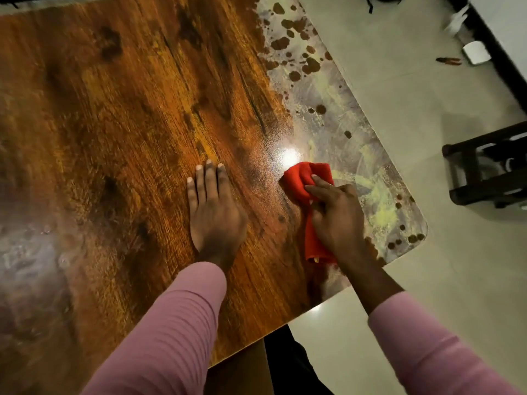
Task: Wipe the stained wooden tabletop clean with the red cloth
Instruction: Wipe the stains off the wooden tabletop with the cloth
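Observation:
The wooden tabletop (114,124) fills most of the view. A pale grey and yellowish smeared stain (336,132) with dark blotches covers its right strip, up to the rounded near-right corner. My right hand (336,218) is shut on the red cloth (302,181), bunched and pressed on the table at the stain's left border. My left hand (214,212) lies flat on clean wood to the cloth's left, fingers together, palm down, holding nothing. A hazy grey patch (25,260) shows at the table's left edge.
Pale tiled floor (427,280) lies right of the table. A dark wooden stool or rack (484,172) stands on it at right. A small white object (475,52) and a thin brown item (449,61) lie on the floor near a black border, far right.

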